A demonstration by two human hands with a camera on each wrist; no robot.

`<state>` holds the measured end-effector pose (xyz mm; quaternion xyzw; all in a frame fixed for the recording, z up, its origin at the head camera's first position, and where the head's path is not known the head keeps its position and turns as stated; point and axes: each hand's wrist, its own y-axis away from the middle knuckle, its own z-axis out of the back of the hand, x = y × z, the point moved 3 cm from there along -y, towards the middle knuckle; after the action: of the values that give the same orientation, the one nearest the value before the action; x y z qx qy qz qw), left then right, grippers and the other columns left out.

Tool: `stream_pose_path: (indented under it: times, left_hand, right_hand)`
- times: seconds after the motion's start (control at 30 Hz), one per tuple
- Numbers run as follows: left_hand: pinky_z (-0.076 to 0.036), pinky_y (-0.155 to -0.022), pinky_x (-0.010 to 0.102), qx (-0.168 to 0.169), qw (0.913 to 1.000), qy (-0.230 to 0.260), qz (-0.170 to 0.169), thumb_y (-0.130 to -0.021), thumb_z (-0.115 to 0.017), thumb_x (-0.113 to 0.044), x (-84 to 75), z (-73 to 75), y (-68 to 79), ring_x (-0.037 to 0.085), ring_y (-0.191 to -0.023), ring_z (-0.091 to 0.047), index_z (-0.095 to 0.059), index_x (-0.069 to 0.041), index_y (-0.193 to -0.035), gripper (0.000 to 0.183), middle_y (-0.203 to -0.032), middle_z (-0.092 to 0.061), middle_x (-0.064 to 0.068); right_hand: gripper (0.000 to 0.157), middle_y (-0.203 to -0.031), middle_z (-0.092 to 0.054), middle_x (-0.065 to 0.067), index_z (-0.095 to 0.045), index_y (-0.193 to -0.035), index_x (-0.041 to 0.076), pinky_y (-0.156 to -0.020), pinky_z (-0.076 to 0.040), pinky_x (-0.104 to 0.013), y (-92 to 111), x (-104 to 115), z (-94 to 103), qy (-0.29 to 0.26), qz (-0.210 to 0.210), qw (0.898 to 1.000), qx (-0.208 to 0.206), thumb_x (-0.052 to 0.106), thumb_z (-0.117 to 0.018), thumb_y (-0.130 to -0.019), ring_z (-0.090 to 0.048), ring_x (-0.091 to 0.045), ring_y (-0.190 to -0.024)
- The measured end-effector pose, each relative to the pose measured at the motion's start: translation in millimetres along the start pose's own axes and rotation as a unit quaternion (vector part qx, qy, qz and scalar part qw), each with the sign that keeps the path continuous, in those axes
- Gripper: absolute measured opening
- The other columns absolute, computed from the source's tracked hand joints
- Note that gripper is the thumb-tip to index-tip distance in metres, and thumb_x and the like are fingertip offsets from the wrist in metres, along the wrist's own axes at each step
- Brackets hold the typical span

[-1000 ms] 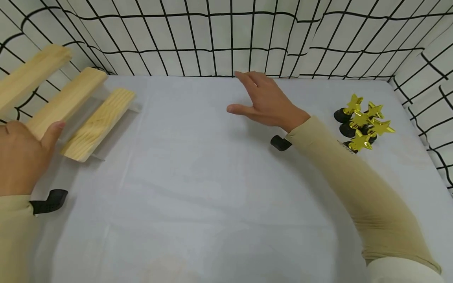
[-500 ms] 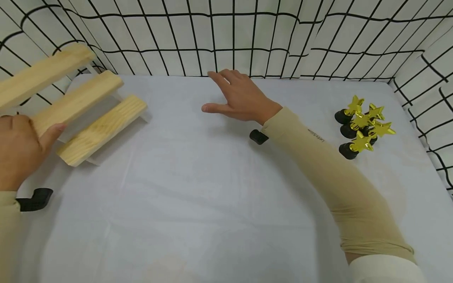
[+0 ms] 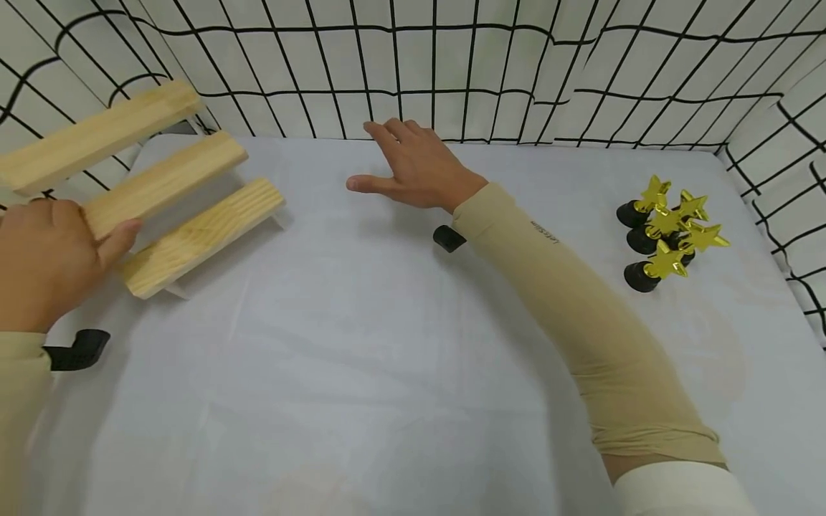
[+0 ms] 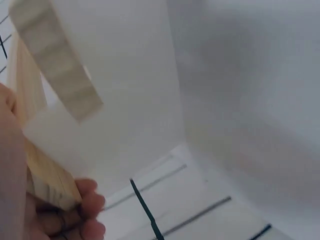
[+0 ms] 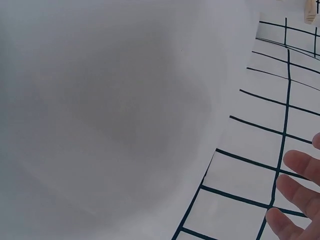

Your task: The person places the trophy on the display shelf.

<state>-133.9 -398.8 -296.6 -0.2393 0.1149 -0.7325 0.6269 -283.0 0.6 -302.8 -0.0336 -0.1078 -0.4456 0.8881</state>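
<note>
A tiered display rack of three pale wooden slats (image 3: 206, 236) on clear supports stands at the left of the white-covered table. My left hand (image 3: 54, 258) grips the left end of the rack, thumb on the middle slat. In the left wrist view, fingers (image 4: 90, 202) curl around the end of a wooden slat (image 4: 50, 180), with another slat end (image 4: 57, 62) nearer the camera. My right hand (image 3: 419, 165) hovers over the back middle of the table, thumb and fingers spread, holding nothing. Its fingers (image 5: 300, 192) show against the wire grid in the right wrist view.
Several small gold star trophies (image 3: 667, 222) on black round bases cluster at the right of the table (image 3: 387, 380). A black wire grid fence (image 3: 477, 72) with white behind it borders the back and both sides.
The rack has shifted right and turned in my left hand, so its slats lie more crosswise. My right hand has moved left toward the rack, fingers still spread. The trophies stay put.
</note>
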Motion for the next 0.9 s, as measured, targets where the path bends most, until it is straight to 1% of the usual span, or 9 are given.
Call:
stream_pose_path:
  times: [0.1,0.17,0.33,0.43,0.53,0.67,0.77,0.83,0.9]
  left_hand:
    - [-0.033,-0.049,0.057,-0.007,0.9995,0.005,0.03,-0.097,-0.012,-0.071,-7.6,0.4,-1.0,0.055,-0.058,-0.046,-0.046,0.021,-0.073,0.101,-0.069,-0.048,0.041]
    - [-0.032,-0.048,0.057,-0.016,0.9989,0.003,0.043,-0.098,-0.023,-0.067,-10.8,0.2,-0.5,0.056,-0.058,-0.047,-0.045,0.021,-0.073,0.095,-0.07,-0.049,0.041]
    - [-0.036,-0.054,0.059,0.029,0.9965,-0.024,0.074,-0.104,-0.041,-0.063,-10.2,-4.1,2.9,0.056,-0.063,-0.049,-0.046,0.024,-0.082,0.091,-0.075,-0.048,0.04]
    - [-0.036,-0.054,0.059,0.02,0.9973,-0.024,0.067,-0.103,-0.033,-0.07,-9.1,-5.2,4.5,0.055,-0.063,-0.048,-0.046,0.024,-0.083,0.097,-0.074,-0.047,0.037]
    - [-0.034,-0.053,0.059,-0.005,0.9987,-0.014,0.049,-0.101,-0.021,-0.077,-9.3,-4.8,4.7,0.056,-0.06,-0.048,-0.047,0.023,-0.083,0.105,-0.072,-0.047,0.037]
    - [-0.031,-0.047,0.058,-0.045,0.9988,-0.018,-0.005,-0.102,-0.019,-0.076,-12.2,-3.6,1.3,0.054,-0.052,-0.045,-0.046,0.02,-0.077,0.103,-0.065,-0.046,0.035]
    - [-0.03,-0.043,0.054,-0.059,0.9971,-0.024,-0.043,-0.102,-0.017,-0.076,-14.4,-4.9,-1.6,0.049,-0.049,-0.043,-0.043,0.016,-0.072,0.1,-0.06,-0.043,0.031]
    - [-0.028,-0.042,0.05,-0.049,0.9976,-0.015,-0.047,-0.1,-0.014,-0.079,-15.0,-6.9,-2.9,0.045,-0.049,-0.041,-0.042,0.014,-0.07,0.101,-0.058,-0.04,0.028]
    - [-0.029,-0.043,0.05,-0.023,0.9989,-0.007,-0.04,-0.097,-0.01,-0.082,-15.7,-8.2,-3.7,0.043,-0.049,-0.041,-0.041,0.013,-0.07,0.104,-0.057,-0.04,0.026]
  right_hand:
    - [0.1,-0.167,-0.034,-0.006,-0.016,-0.167,0.02,-0.129,-0.026,-0.048,-2.7,0.0,-3.2,0.002,-0.002,1.0,0.006,0.084,-0.04,-0.093,-0.037,-0.029,-0.153]
    - [0.101,-0.168,-0.034,-0.007,-0.015,-0.167,0.02,-0.129,-0.026,-0.048,-4.2,1.1,-5.2,0.006,-0.001,1.0,0.008,0.084,-0.039,-0.092,-0.036,-0.03,-0.154]
    - [0.102,-0.167,-0.035,-0.006,-0.015,-0.167,0.022,-0.129,-0.026,-0.048,-7.7,4.1,-8.1,0.008,0.002,1.0,0.006,0.087,-0.038,-0.091,-0.035,-0.029,-0.155]
    - [0.102,-0.167,-0.036,-0.006,-0.016,-0.166,0.022,-0.13,-0.026,-0.047,-10.0,6.4,-9.3,0.003,0.003,1.0,0.005,0.087,-0.038,-0.091,-0.036,-0.028,-0.154]
    - [0.102,-0.166,-0.037,-0.006,-0.018,-0.166,0.021,-0.129,-0.027,-0.046,-11.9,10.2,-9.8,-0.002,0.005,1.0,0.005,0.087,-0.038,-0.091,-0.038,-0.028,-0.153]
    - [0.103,-0.164,-0.038,-0.006,-0.019,-0.166,0.02,-0.126,-0.03,-0.048,-13.9,16.7,-9.4,0.0,0.011,1.0,0.001,0.087,-0.039,-0.09,-0.039,-0.027,-0.151]
    - [0.102,-0.164,-0.039,-0.005,-0.019,-0.166,0.02,-0.126,-0.031,-0.047,-16.3,22.8,-9.3,0.003,0.019,1.0,-0.004,0.086,-0.04,-0.09,-0.04,-0.026,-0.15]
    - [0.102,-0.165,-0.038,-0.005,-0.019,-0.166,0.02,-0.126,-0.032,-0.046,-18.1,27.3,-9.4,0.003,0.023,1.0,-0.004,0.086,-0.04,-0.091,-0.04,-0.026,-0.15]
    - [0.102,-0.165,-0.037,-0.005,-0.019,-0.166,0.02,-0.126,-0.032,-0.044,-20.1,31.8,-9.4,0.0,0.029,1.0,-0.004,0.086,-0.041,-0.091,-0.04,-0.025,-0.15]
